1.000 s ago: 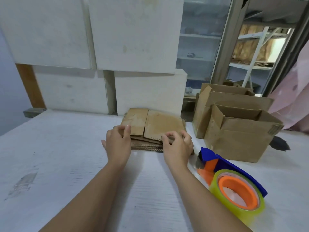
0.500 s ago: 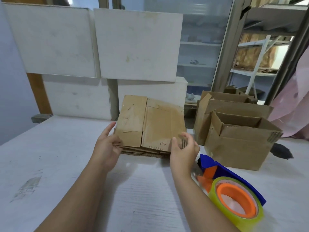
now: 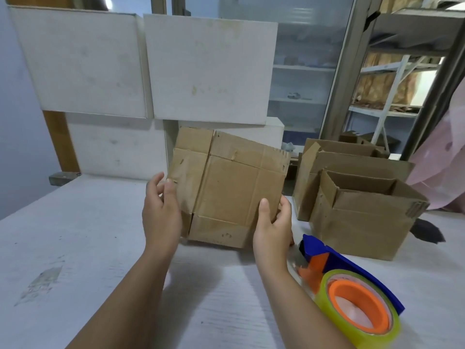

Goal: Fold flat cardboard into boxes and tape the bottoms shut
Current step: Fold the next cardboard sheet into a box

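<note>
Two hands on one flat cardboard blank (image 3: 226, 187), raised at mid-table (image 3: 75, 248) and tilted with its top edge leaning away from me. I cannot tell whether its lower edge touches the surface.

Left hand (image 3: 161, 212): pinches the left edge, thumb on the near face. Right hand (image 3: 273, 222): grips the lower right corner, thumb in front, fingers curled behind.

Blank not yet opened, bottom untaped. Folded boxes (image 3: 362, 222) stand to the right. Tape dispenser (image 3: 352, 293) lies near right, just beside my right forearm.

Risks, as I judge them:
- The left panel looks creased and soft. Pushing the edges together could buckle it off the score lines and give a skewed box.
- The right grip is on a corner only, so the blank may twist or slip as it opens.
- Swinging my right arm down could knock the dispenser.
</note>
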The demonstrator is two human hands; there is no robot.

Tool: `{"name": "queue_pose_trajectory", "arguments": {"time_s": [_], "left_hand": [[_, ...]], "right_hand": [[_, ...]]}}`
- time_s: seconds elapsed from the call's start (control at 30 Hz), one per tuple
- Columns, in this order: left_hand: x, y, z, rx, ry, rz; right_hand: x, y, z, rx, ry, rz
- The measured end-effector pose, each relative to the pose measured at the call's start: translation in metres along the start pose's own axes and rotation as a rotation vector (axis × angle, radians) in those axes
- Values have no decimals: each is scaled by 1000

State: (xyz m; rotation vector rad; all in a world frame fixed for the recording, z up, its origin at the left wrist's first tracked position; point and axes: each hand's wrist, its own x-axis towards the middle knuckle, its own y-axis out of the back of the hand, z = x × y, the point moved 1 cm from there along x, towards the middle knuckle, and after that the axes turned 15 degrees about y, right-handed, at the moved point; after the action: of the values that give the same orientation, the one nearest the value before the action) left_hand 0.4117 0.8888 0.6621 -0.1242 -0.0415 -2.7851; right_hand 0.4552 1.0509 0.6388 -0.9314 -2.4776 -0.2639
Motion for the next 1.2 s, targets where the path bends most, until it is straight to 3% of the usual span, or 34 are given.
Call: {"name": "queue_pose_trajectory", "arguments": {"time_s": [0.17, 0.3, 0.4, 0.5, 0.73, 0.97, 1.2], "left_hand": [[-17, 8, 14, 8, -81, -339], [-29, 28, 16, -70, -38, -504], [-43, 47, 11, -196, 47, -780], [-62, 60, 4, -161, 95, -928], [-88, 61, 33, -145, -45, -646], [-107, 51, 51, 132, -299, -411], [-104, 60, 66, 264, -370, -431]], "right_hand": [[-7, 14, -28, 59, 98, -26], [-24, 37, -49, 213, 103, -156], [-37, 61, -64, 331, 131, -279], [-48, 83, -77, 390, 209, -372], [-61, 102, -93, 103, 314, -604], [-62, 102, -95, 152, 305, -631], [-54, 103, -97, 68, 400, -539]]}}
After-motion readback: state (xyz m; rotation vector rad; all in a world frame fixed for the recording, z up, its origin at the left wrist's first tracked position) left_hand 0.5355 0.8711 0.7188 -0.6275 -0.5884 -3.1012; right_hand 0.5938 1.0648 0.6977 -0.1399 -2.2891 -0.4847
